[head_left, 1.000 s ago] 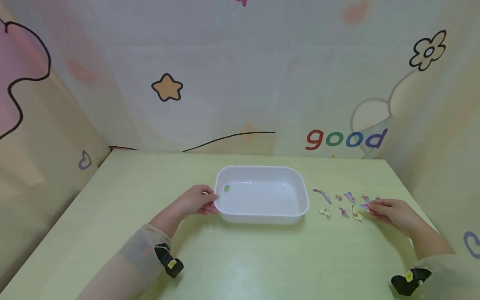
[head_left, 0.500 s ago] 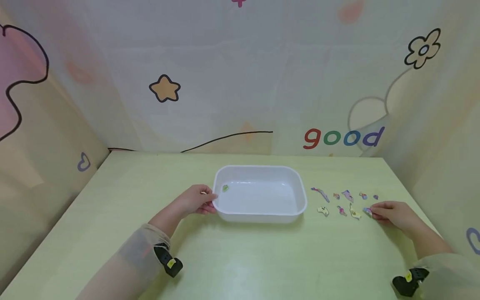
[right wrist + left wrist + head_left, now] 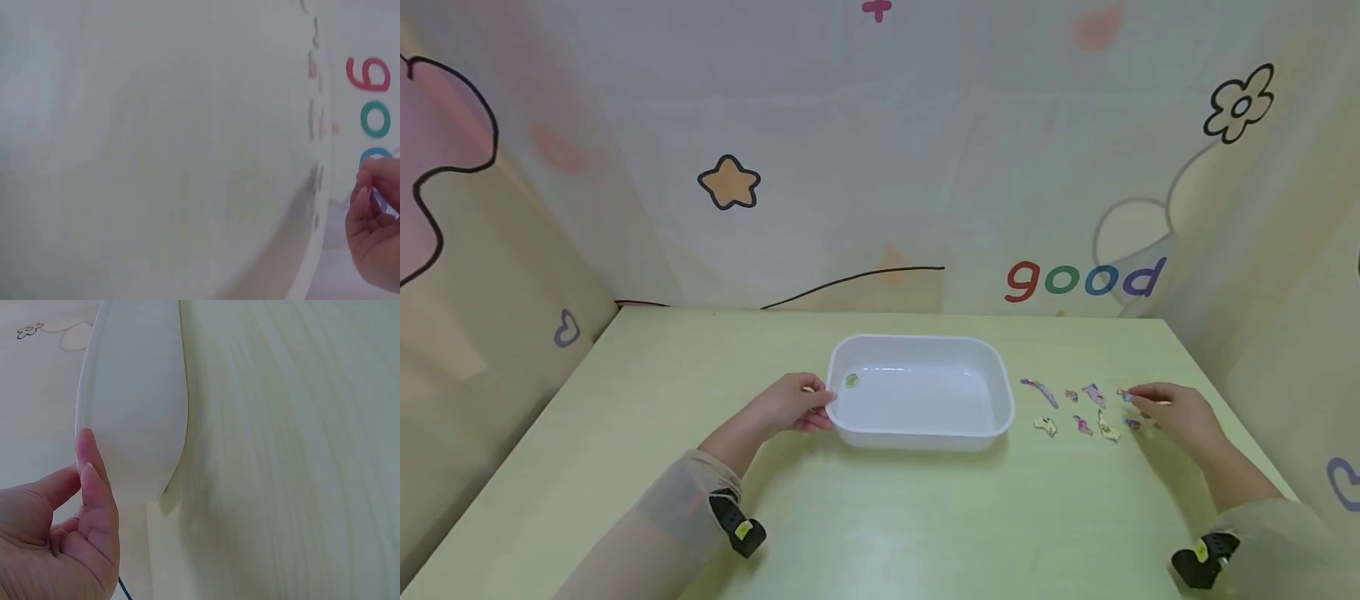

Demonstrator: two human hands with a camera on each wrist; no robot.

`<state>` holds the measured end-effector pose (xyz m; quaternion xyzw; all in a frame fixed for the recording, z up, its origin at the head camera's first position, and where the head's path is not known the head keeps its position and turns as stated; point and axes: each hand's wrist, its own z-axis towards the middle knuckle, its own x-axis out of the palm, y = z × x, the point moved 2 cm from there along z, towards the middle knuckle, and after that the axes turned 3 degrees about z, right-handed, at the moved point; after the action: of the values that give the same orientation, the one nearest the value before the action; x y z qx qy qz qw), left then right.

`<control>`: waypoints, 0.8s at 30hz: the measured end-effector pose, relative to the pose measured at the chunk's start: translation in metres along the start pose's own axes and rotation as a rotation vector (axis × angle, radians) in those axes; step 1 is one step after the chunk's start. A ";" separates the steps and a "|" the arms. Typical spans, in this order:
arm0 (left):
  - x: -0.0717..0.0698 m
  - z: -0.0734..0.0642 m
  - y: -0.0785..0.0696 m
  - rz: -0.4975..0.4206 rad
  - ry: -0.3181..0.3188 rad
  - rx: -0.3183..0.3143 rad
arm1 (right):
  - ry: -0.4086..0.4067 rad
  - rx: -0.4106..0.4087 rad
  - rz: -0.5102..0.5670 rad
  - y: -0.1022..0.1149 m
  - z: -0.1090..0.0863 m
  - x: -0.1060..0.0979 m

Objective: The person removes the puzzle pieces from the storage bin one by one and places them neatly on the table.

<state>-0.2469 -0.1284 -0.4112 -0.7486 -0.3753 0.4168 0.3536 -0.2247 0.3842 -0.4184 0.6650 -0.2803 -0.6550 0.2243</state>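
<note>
A white plastic tub [image 3: 925, 440] stands on the table, a small green cutout [image 3: 852, 380] inside at its left end. My left hand [image 3: 793, 402] pinches the tub's left rim between thumb and fingers; the left wrist view shows this left hand [image 3: 75, 525] against the tub wall [image 3: 137, 412]. Over the right end of two rows of small cutouts, my right hand [image 3: 1180, 414] has its fingertips by an orange-and-blue cutout [image 3: 1123, 394]. A purple cutout [image 3: 1132, 424] lies just below. In the right wrist view the right hand [image 3: 378, 225] is loosely bent, with no piece visible in it.
Left of the right hand lie a long purple strip [image 3: 1040, 392], a pale yellow cutout [image 3: 1045, 426], a pink one [image 3: 1082, 425] and several others. A printed cloth wall [image 3: 880, 167] rises behind the table [image 3: 880, 517] and along both sides.
My right hand has let go of the purple cutout in the lower row and moved up and left to the upper row. The left hand stays on the tub.
</note>
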 end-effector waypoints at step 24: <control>0.002 -0.002 -0.001 -0.016 -0.005 -0.007 | 0.126 -0.129 0.355 0.133 0.011 0.078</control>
<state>-0.2441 -0.1265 -0.4104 -0.7460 -0.3835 0.4144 0.3532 -0.2475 0.2343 -0.3888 0.6290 -0.3361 -0.5788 0.3954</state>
